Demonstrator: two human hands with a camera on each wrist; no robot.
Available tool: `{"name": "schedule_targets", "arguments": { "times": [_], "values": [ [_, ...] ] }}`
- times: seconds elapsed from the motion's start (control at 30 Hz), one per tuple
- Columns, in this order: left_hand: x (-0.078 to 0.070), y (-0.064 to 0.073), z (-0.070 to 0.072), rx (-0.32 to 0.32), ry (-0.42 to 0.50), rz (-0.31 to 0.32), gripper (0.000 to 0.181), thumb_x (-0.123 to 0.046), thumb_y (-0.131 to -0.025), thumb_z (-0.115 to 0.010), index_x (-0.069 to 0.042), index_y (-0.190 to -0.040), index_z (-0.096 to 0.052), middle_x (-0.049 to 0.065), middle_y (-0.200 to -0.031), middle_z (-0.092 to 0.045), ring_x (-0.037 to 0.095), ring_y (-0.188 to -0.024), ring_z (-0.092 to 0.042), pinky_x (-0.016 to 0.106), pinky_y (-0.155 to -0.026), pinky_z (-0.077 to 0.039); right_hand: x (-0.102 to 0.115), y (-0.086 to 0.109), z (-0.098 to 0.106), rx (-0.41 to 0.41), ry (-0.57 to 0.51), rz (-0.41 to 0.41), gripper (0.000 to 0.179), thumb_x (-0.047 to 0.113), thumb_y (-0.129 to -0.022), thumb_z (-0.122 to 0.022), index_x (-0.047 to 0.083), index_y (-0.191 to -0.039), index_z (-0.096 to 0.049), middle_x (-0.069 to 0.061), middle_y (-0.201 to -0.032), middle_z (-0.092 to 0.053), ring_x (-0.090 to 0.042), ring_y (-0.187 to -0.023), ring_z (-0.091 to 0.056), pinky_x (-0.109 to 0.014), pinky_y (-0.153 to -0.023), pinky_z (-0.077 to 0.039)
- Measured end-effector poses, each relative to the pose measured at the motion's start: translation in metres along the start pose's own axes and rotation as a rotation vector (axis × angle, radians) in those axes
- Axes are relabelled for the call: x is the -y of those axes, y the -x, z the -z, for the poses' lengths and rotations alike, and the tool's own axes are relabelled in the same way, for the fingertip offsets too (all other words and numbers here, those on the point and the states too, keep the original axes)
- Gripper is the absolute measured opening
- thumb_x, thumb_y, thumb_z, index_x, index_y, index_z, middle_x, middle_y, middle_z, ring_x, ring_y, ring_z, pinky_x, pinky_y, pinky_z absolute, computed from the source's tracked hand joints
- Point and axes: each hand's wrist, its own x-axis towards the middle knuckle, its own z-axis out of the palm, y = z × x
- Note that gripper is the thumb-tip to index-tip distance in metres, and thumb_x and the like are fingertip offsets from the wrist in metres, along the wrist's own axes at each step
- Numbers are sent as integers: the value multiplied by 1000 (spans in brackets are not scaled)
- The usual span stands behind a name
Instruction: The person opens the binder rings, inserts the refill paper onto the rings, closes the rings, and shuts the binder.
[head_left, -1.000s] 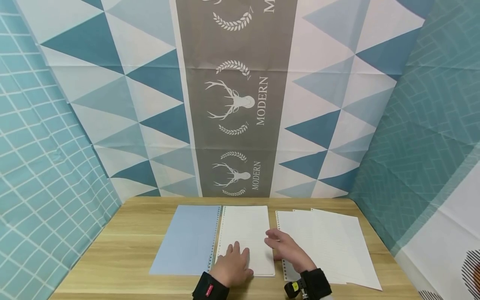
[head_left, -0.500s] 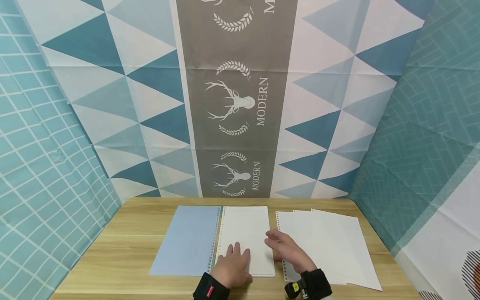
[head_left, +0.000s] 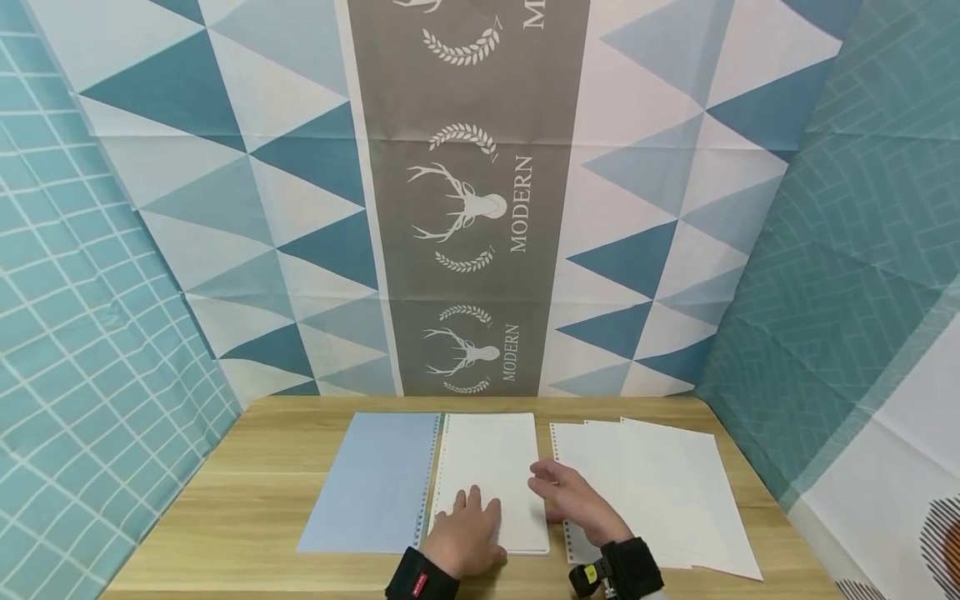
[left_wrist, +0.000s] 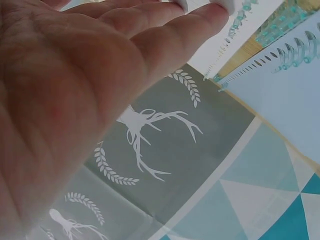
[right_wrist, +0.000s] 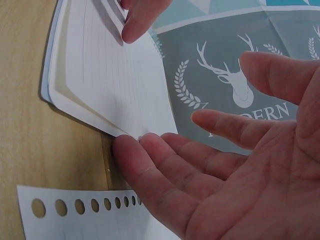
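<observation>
An open spiral notebook lies flat on the table, its light blue cover (head_left: 375, 479) on the left and its white lined page (head_left: 491, 450) on the right. My left hand (head_left: 465, 533) rests on the lower part of that page with its fingers spread. Beside the page's right edge is my right hand (head_left: 577, 500), fingers loosely bent and thumb apart. In the right wrist view, the fingertips (right_wrist: 127, 150) of this hand meet the edge of the page stack (right_wrist: 100, 85) without pinching it. Clear plastic binding rings (left_wrist: 295, 52) show in the left wrist view.
Several loose punched sheets (head_left: 675, 492) overlap on the table (head_left: 225, 500) to the right, partly under my right hand and wrist. Patterned cloth (head_left: 465, 208) stands behind the table, with blue tiled panels (head_left: 90, 333) on the left side.
Both hands, the notebook and the loose sheets keep their places. Only the head view has shifted very slightly.
</observation>
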Motion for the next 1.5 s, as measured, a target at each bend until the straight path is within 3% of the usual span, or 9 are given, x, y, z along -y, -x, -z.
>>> {"name": "schedule_targets", "arguments": {
  "times": [0.2, 0.3, 0.43, 0.53, 0.87, 1.03, 1.23, 1.37, 1.5],
  "values": [
    [0, 2, 0, -6, 6, -24, 68, -42, -79, -83, -10, -134, -61, 25, -148, -52, 46, -137, -50, 68, -99, -48, 2, 2, 4, -2, 17, -5, 64, 40, -103, -56, -7, -146, -44, -30, -145, -51, -46, -130, -55, -50, -90, -60],
    [-1, 3, 1, -7, 16, -35, 69, -42, -79, -82, -10, -136, -60, 25, -150, -50, 46, -138, -49, 68, -101, -47, 4, 5, 14, -69, 56, -33, 64, 41, -103, -57, -4, -147, -46, -27, -141, -55, -40, -121, -62, -47, -85, -61],
    [-3, 4, 2, -12, 11, -45, 68, -41, -80, -82, -10, -137, -60, 25, -151, -50, 46, -139, -49, 67, -101, -47, 3, 16, 41, -222, 183, -101, 63, 44, -102, -57, 1, -147, -47, -22, -135, -60, -31, -111, -66, -43, -81, -59],
    [-4, 3, 2, -16, -3, -44, 68, -42, -81, -82, -10, -136, -60, 24, -151, -50, 45, -139, -49, 67, -102, -47, 0, 28, 66, -297, 313, -136, 66, 46, -103, -53, -2, -147, -45, -27, -134, -59, -39, -114, -63, -46, -84, -56],
    [-8, 1, -1, -32, 1, -105, 64, -42, -84, -78, -12, -138, -59, 24, -153, -48, 45, -142, -47, 68, -105, -44, -23, 65, 130, -388, 606, -311, 76, 45, -103, -48, -20, -139, -39, -43, -133, -50, -56, -119, -55, -59, -91, -51],
    [-18, 0, -6, -50, -25, -182, 61, -42, -89, -72, -18, -143, -56, 19, -157, -45, 39, -145, -44, 64, -109, -44, -40, 74, 137, -454, 688, -456, 71, 41, -99, -53, -24, -128, -43, -44, -115, -54, -51, -100, -62, -61, -84, -54],
    [-43, 1, -17, -98, -115, -376, 53, -44, -95, -66, -25, -143, -54, 10, -156, -48, 31, -144, -48, 58, -105, -50, -57, 78, 139, -557, 684, -569, 70, 44, -94, -58, -20, -120, -49, -40, -106, -55, -48, -97, -59, -60, -80, -56],
    [-60, 2, -27, -110, -226, -484, 53, -55, -94, -63, -32, -140, -53, 1, -151, -51, 23, -141, -51, 52, -100, -55, -60, 77, 137, -599, 672, -614, 75, 45, -90, -64, -21, -119, -47, -44, -109, -49, -54, -105, -51, -63, -82, -55],
    [-70, 4, -37, -63, -306, -515, 57, -68, -95, -51, -36, -141, -47, -2, -155, -47, 18, -144, -47, 48, -101, -54, -62, 76, 136, -600, 645, -663, 81, 44, -88, -65, -23, -125, -39, -51, -119, -37, -64, -117, -38, -72, -93, -45]
  ]
}}
